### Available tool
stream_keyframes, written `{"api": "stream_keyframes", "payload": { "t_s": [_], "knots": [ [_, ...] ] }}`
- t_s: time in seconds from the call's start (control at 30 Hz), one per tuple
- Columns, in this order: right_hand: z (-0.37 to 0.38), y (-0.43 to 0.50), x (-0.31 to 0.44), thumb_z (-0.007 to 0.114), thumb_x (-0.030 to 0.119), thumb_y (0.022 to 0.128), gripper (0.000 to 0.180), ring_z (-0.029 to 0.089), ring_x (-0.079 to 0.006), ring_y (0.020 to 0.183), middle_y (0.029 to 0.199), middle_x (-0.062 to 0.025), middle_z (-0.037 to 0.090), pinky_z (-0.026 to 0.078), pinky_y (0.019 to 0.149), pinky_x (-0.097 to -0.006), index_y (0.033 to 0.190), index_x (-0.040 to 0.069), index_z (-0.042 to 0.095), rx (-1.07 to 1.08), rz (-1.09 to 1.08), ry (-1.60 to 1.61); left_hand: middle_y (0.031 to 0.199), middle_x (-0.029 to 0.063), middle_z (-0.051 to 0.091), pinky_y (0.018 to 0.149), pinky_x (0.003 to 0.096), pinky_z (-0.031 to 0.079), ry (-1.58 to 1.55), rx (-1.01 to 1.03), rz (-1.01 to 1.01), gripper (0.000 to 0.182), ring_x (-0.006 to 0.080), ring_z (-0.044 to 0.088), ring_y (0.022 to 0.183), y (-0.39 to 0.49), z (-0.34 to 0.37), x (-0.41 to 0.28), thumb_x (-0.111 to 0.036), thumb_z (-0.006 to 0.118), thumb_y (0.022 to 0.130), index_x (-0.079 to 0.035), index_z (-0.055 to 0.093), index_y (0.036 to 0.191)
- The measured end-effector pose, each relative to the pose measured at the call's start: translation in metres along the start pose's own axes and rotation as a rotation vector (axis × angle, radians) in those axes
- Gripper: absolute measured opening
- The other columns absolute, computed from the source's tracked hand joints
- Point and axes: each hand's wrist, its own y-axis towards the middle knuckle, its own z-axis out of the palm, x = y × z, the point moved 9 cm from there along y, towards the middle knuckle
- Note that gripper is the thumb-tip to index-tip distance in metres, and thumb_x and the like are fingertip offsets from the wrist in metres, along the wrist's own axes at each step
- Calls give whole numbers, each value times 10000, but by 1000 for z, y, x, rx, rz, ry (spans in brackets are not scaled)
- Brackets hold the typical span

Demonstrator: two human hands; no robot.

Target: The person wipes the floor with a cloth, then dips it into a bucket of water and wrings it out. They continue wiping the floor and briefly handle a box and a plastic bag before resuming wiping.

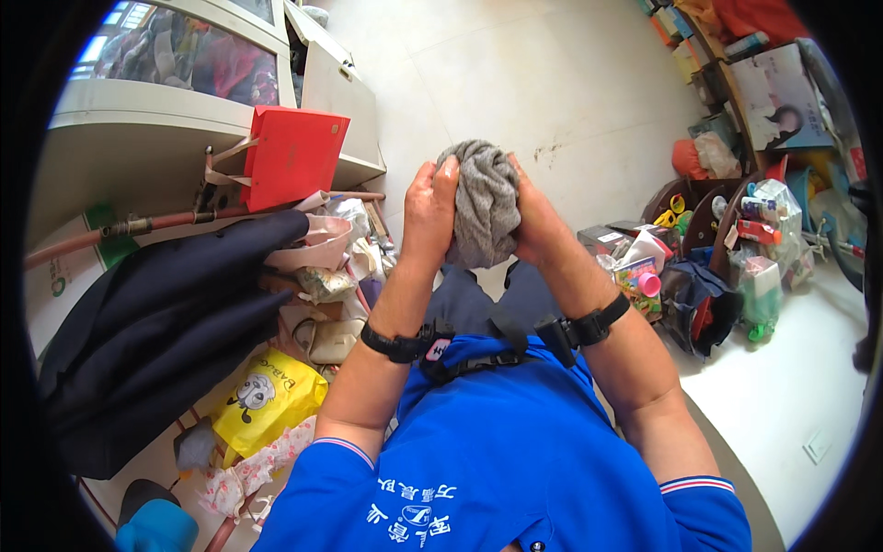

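Observation:
A bunched grey cloth (485, 207) is held up in front of my body, between both palms. My left hand (429, 207) grips its left side, with the thumb lying over the folds. On the other side my right hand (534, 210) presses against the cloth, its fingers mostly hidden behind it. The fabric looks knitted or towel-like and is crumpled into a rounded bundle. Below it show my dark trousers (459, 300). Each forearm wears a black strap with a small device.
To the left stand a cabinet (338, 96), a red paper bag (296, 159), a dark garment (165, 331) over a rack and a yellow bag (269, 397). On the right are a brown shelf unit (672, 196), yellow-handled scissors (669, 212) and a dark open bag (697, 307). Pale floor tiles (510, 76) lie ahead.

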Motion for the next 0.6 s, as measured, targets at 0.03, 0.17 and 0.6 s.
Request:
{"api": "stream_keyframes", "payload": {
  "t_s": [0.03,0.17,0.6],
  "knots": [
    [-2,-3,-3,292,561,1102,652,619,-237,1257,1397,-123,620,500,1090,-412,1422,50,541,-8,9,0,879,4,605,740,256,477,33,7,101,379,87,514,816,-3,-3,-4,-359,569,1044,18,590,1008],
    [4,-19,-18,271,561,1105,665,605,-224,1284,1426,-122,602,486,1106,-388,1462,52,507,60,15,16,1052,207,615,866,384,470,300,-56,80,476,272,558,927,4,-30,16,-405,604,1009,70,594,990],
    [35,-57,-24,745,318,955,733,560,-215,1278,1414,-110,550,485,1070,-393,1512,4,385,183,-205,-481,889,39,629,717,312,526,-148,-46,-34,409,113,575,798,-10,-7,26,-444,555,1053,-41,557,978]
  ]
}}
